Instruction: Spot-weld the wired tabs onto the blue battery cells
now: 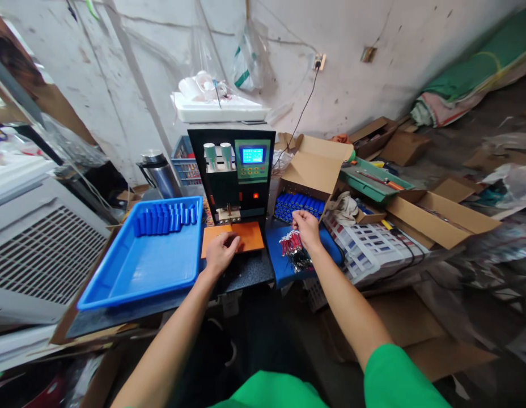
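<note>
My left hand (221,251) rests at the front of an orange board (251,235), its fingers curled in; whatever they hold, if anything, is hidden. Behind that board stands a black spot welder (220,190) with a lit blue display and two electrode knobs. My right hand (306,228) is closed in a pinch just above a bundle of short red and black wires (295,246); I cannot make out what is between the fingertips. The wires lie on a blue surface (284,275). Just behind this hand, blue cylindrical cells (299,203) fill an open cardboard box (314,164).
At left, a blue tray (150,277) carries rows of blue cells (163,219) along its far side. A steel flask (158,173) stands behind it. To the right are a white plastic crate (360,249), a green toolbox (376,180) and an open carton (437,218).
</note>
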Demonstrator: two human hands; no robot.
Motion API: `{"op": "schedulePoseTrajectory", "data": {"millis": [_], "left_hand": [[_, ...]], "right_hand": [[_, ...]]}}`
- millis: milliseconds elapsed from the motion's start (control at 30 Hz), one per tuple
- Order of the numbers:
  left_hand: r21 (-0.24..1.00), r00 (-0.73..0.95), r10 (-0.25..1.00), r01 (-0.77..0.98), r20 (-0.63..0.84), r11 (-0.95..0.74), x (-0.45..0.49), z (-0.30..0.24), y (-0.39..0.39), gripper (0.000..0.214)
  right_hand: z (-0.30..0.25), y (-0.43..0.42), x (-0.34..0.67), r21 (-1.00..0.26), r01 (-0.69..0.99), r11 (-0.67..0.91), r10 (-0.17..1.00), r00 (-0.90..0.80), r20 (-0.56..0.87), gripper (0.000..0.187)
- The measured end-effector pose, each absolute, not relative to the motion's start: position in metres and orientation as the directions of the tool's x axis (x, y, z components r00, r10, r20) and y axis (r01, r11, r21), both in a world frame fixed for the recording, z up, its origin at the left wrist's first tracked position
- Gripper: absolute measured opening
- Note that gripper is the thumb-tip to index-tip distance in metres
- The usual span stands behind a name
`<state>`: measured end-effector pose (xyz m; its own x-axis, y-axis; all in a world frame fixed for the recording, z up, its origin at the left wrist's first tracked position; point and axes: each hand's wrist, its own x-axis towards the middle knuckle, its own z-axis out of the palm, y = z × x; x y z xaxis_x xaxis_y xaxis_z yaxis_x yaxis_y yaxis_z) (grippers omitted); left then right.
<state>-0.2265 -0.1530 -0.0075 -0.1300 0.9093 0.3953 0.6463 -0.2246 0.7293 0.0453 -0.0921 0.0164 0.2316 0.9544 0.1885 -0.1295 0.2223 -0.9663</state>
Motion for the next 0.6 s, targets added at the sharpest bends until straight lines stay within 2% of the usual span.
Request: {"op": "schedulePoseTrajectory", "data": {"millis": [100, 267, 433, 600], "left_hand": [[0.792, -0.119, 0.891, 0.521, 0.438, -0.32, -0.215, 0.007, -0.172, 0.033], [0.703, 0.006, 0.842, 0.546, 0.54, -0.455, -0.184, 0.024, -0.209, 0.026], [0.626, -0.009, 0.846, 0.678, 0.533, -0.387, -0.177, 0.019, -0.219, 0.019], [0.718, -0.103, 0.865, 0.61, 0.49, -0.335, -0.185, 0.009, -0.223, 0.019]], "right_hand": [[0.023, -0.109, 0.017, -0.961, -0.102, 0.256, 0.95, 0.208, 0.231, 0.031], [0.025, -0.135, -0.03, -0.961, -0.119, 0.249, 0.963, 0.133, 0.233, 0.031], [0.021, -0.149, -0.058, -0.965, -0.152, 0.214, 0.975, 0.088, 0.202, 0.031], [0.016, -0.153, -0.07, -0.965, -0.196, 0.176, 0.984, 0.059, 0.168, 0.031]]}}
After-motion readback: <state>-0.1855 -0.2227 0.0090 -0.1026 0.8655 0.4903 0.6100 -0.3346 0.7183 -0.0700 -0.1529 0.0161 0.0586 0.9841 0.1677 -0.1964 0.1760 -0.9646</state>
